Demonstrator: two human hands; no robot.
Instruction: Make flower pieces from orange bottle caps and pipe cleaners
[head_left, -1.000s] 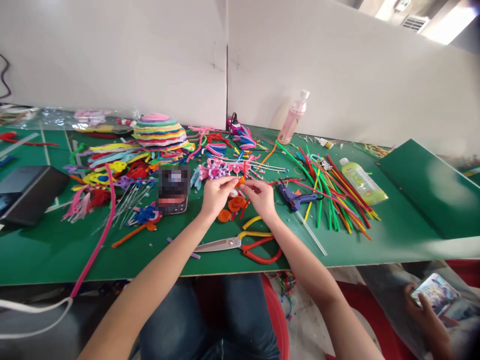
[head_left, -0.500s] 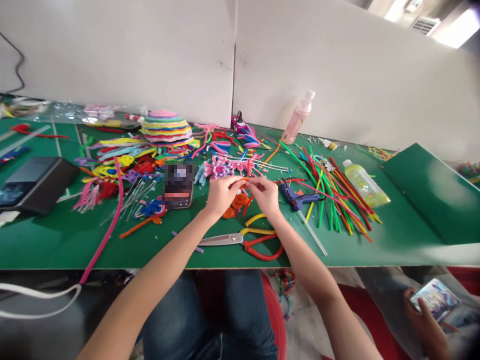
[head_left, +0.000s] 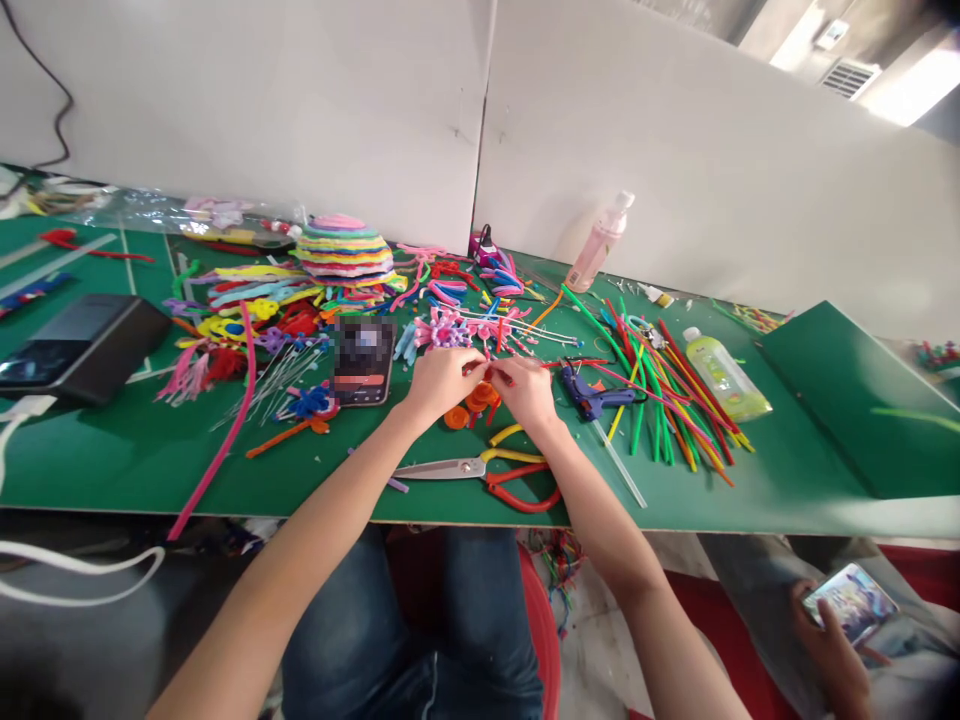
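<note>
My left hand [head_left: 448, 385] and my right hand [head_left: 529, 390] meet over the middle of the green table, fingertips pinched together. Between them is a short red-orange pipe cleaner [head_left: 490, 367], mostly covered by the fingers. Just below lie coiled orange pipe-cleaner pieces [head_left: 456, 417]. Pink fuzzy flowers [head_left: 442, 328] sit behind my left hand. Scissors [head_left: 450, 468] with a yellow and a red handle lie in front of my wrists, blades pointing left. To the right of my right hand is a blue glue gun [head_left: 596, 396] with a clear glue stick.
A phone [head_left: 364, 365] lies left of my hands, near a striped domed piece [head_left: 343, 250] and loose pipe cleaners. More pipe cleaners [head_left: 664, 400], a green bottle [head_left: 724, 375] and a pink bottle [head_left: 598, 245] stand or lie right. Another person's hand [head_left: 832, 640] holds a phone.
My fingertips have drawn in around the red-orange pipe cleaner, and less of it shows. Both hands stay together in the same place. The view has shifted slightly.
</note>
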